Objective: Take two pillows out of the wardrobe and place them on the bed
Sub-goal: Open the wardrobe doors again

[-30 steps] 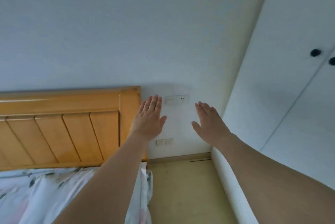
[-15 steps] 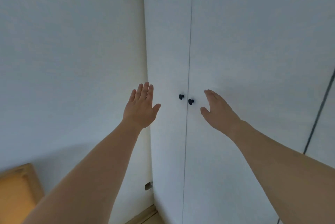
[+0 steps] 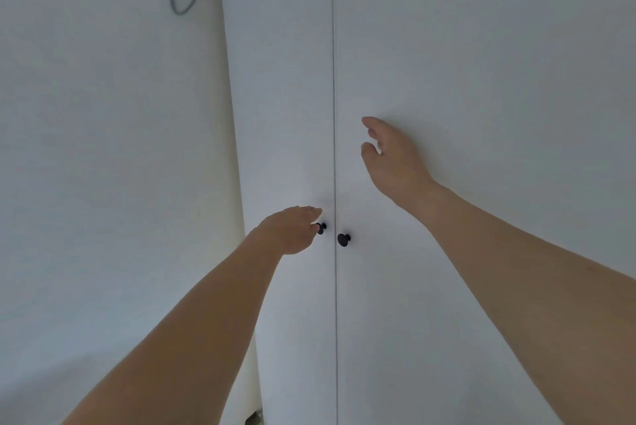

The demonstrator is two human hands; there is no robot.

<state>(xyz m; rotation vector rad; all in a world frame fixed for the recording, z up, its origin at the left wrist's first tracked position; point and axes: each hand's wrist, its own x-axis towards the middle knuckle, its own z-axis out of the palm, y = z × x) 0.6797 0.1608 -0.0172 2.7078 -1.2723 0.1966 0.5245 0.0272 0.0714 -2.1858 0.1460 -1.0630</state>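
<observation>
Left hand [image 3: 290, 230] curling fingers at small black round knob [image 3: 321, 228] of white wardrobe's [image 3: 447, 63] left door; firm grip unclear. Right hand [image 3: 390, 158] hovering loosely open, holding nothing, above right black knob [image 3: 343, 239]. Doors closed; pillows unseen.

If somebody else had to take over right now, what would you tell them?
Left hand: reaching to the left knob, fingertips at it; whether its grip has closed is hidden.
Right hand: open, held up in front of the right door, above the right knob, holding nothing.
Wardrobe: both doors shut. Pillows and bed are not in view.
Done: the person stands at the wardrobe.
Left: pull the doors open, take out two pillows, carry them to the bed.
</observation>
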